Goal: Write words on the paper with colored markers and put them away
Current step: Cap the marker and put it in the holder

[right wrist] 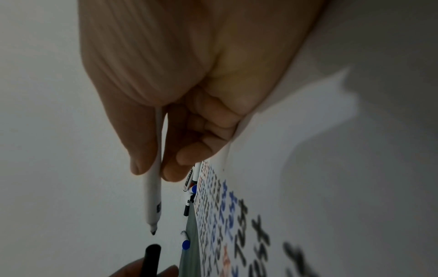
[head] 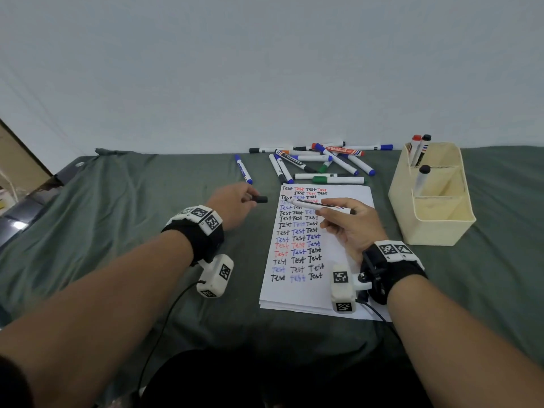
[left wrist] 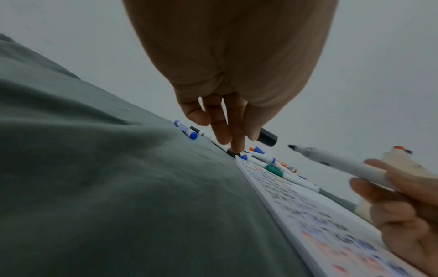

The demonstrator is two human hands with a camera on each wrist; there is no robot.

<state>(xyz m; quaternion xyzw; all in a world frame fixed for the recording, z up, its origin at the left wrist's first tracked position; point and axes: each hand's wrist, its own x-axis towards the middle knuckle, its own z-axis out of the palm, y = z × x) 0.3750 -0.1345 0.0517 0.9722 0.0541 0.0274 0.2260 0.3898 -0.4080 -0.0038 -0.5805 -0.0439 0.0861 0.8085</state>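
A white paper (head: 338, 260) filled with rows of "Test" in black, blue and red lies on the green cloth. My right hand (head: 350, 223) grips an uncapped white marker (head: 319, 204) with a black tip (right wrist: 153, 232), held above the upper part of the paper and pointing left. My left hand (head: 235, 206) hovers just left of the paper and pinches the marker's black cap (head: 261, 199) between thumb and fingers; the cap (left wrist: 267, 138) faces the tip (left wrist: 292, 146), a short gap apart.
Several capped markers (head: 321, 161) lie in a loose pile behind the paper, one blue marker (head: 243, 169) apart to the left. A cream divided organizer (head: 432, 198) at the right holds three markers. A white wall rises behind the table.
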